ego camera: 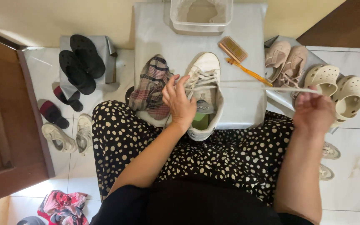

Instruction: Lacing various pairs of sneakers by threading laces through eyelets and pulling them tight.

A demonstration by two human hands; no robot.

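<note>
Nearest the camera, the person's lap in a black dotted skirt (213, 154) filled the lower frame, both forearms reaching forward from it. The left hand (179, 104) rested on the white sneaker (205, 89), fingers bent and loosely spread over the tongue and upper eyelets, steadying the shoe rather than gripping it. The right hand (313, 111) was drawn out well to the side, fingers closed on the end of the white shoelace (246, 86), which ran taut from the sneaker's eyelets across to that hand.

The sneaker sat heel toward the person on the near edge of a grey covered stool (246, 37), beside a plaid cloth (151, 85). Judging by the crossings seen near the toe and the long free length pulled sideways, the lace was only partly threaded, with the upper eyelets not yet finished; whether it was going in or coming out could not be told.

Farther off lay an orange-handled brush (238, 56) and a clear plastic basket (201, 14).
</note>
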